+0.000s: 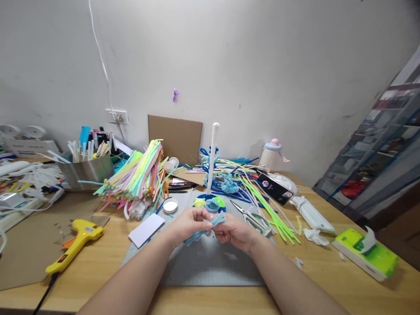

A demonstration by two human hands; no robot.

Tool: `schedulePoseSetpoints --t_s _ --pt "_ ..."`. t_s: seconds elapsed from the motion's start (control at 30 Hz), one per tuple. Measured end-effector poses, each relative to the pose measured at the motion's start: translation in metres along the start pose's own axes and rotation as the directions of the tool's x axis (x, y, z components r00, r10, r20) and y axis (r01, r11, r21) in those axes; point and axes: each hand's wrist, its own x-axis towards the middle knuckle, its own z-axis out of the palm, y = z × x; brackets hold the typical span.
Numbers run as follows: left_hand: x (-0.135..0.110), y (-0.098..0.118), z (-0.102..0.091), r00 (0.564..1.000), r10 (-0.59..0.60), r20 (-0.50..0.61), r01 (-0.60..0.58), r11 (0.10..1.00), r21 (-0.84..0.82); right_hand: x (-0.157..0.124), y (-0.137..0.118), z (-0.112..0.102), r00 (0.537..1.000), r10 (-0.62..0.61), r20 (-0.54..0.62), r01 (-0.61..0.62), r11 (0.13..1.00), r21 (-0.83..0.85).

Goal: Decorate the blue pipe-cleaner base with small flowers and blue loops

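Observation:
My left hand (193,225) is closed with thumb and fingers pinching light-blue pipe cleaners (196,237); a bent length hangs below its fingers. Close beside it, my right hand (234,231) is curled round the other ends, which stick out between the two hands. Just behind them stands a white wrapped stick (213,157), upright, with blue loops on its stem and a base of blue, yellow and green fuzzy pieces (200,201). A light-blue fuzzy ring (212,205) shows at the base, partly hidden by my fingers. The grey mat (213,271) lies under both hands.
Scissors (252,218) lie right of the base, near green pipe cleaners (278,221). A large pipe cleaner bundle (138,179) is at left, with a yellow glue gun (77,243) nearer the front. A phone (274,188), bottle (271,156) and tissue pack (365,253) stand or lie at right.

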Motion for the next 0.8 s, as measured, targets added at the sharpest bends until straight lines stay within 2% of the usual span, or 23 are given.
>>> schedulePoseSetpoints --t_s 0.2,0.33,0.5,0.6,0.7,0.8 --pt "0.002 -0.003 -0.001 1.000 0.021 -0.015 -0.021 1.000 0.007 0.000 0.001 -0.001 0.999 0.026 0.027 -0.026 1.000 0.013" --pt "0.001 -0.004 0.002 0.998 -0.059 0.022 0.059 0.998 0.004 0.002 0.004 -0.007 0.989 0.127 0.076 -0.127 0.992 0.002" --pt "-0.002 -0.006 0.009 0.984 -0.155 0.094 0.145 0.984 0.100 0.006 0.010 -0.015 0.984 0.178 0.030 -0.175 0.980 -0.095" --pt "-0.002 -0.005 0.009 0.988 -0.138 0.063 0.130 0.985 0.110 0.006 0.006 -0.014 0.991 0.130 -0.016 -0.131 0.986 -0.100" --pt "0.000 -0.002 0.005 0.997 -0.081 0.000 0.081 0.994 0.076 0.002 -0.002 -0.011 0.998 0.014 -0.064 -0.023 0.989 -0.144" --pt "0.001 0.002 0.000 0.999 -0.023 -0.027 0.024 0.999 0.028 -0.002 -0.008 -0.009 0.998 -0.037 0.052 0.047 0.981 -0.188"
